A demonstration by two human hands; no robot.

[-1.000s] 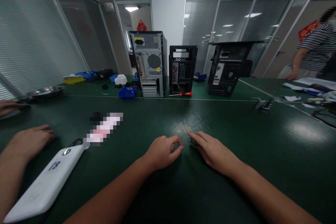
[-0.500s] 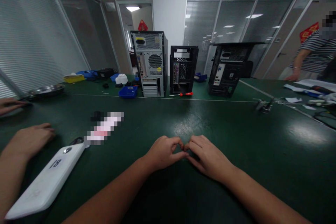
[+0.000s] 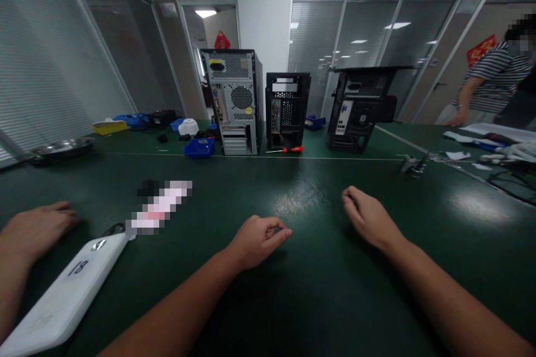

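My left hand (image 3: 259, 240) rests on the dark green table mat (image 3: 318, 301) in the middle, fingers curled and thumb pressed to forefinger; nothing shows between them. My right hand (image 3: 368, 216) lies on the mat to the right, apart from the left, its fingers loosely curled under with nothing visible in them. A white flat device marked "18" (image 3: 67, 290) lies at the lower left, well away from both hands.
Another person's hand (image 3: 37, 228) rests at the left edge. Three computer cases (image 3: 232, 100) (image 3: 287, 109) (image 3: 360, 109) stand at the back, with a red screwdriver (image 3: 291, 149), a blue bin (image 3: 199, 148) and a metal tray (image 3: 62, 148). A person in a striped shirt (image 3: 494, 83) stands far right.
Half a second ago my two hands touched fingertips at the middle. Since then my right hand has moved off to the right and farther away, while the left has stayed in place.
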